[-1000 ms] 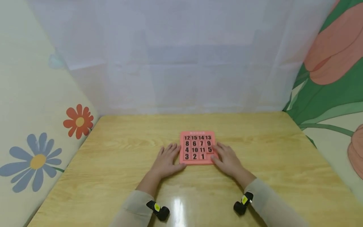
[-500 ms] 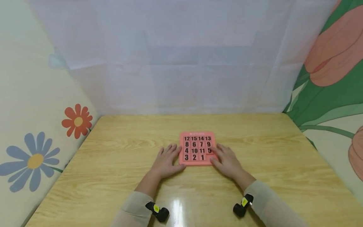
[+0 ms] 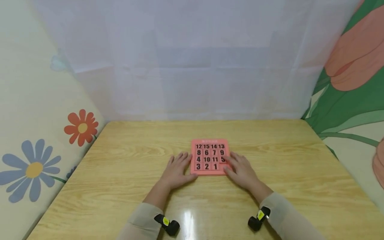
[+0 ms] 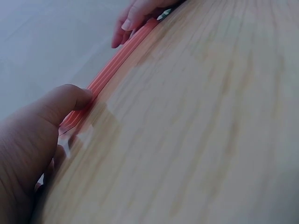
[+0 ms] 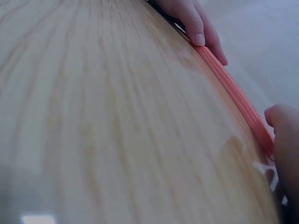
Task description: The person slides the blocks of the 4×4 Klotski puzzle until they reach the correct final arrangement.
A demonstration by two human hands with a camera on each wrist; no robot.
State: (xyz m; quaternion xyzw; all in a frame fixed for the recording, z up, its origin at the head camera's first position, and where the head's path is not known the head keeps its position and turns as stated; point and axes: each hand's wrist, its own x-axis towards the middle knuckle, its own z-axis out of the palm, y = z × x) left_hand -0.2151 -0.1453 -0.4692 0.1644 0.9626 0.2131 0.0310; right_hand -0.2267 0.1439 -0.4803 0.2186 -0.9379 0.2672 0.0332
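Note:
A pink number slide puzzle point(image 3: 210, 173) lies flat on the table in the head view. Its numbered tiles fill the frame except for a gap at the lower right. My left hand point(image 3: 177, 171) holds the puzzle's left side, thumb at the near left corner and fingers along the side. In the left wrist view that thumb point(image 4: 74, 99) presses the pink edge. My right hand point(image 3: 241, 170) is at the right side, its index finger reaching the tile marked 5 point(image 3: 222, 159). The right thumb lies over the gap's edge; its contact cannot be told.
A wood-grain table point(image 3: 120, 186) surrounds the puzzle. White sheeting point(image 3: 186, 80) hangs behind it, and flower-patterned panels point(image 3: 36, 100) flank it on both sides. Black wrist cameras point(image 3: 172, 227) sit on both sleeves.
My right index finger has moved slightly inward over the tile marked 5. The left hand holds its place, and the tiles keep the same arrangement. The head view shifts slightly.

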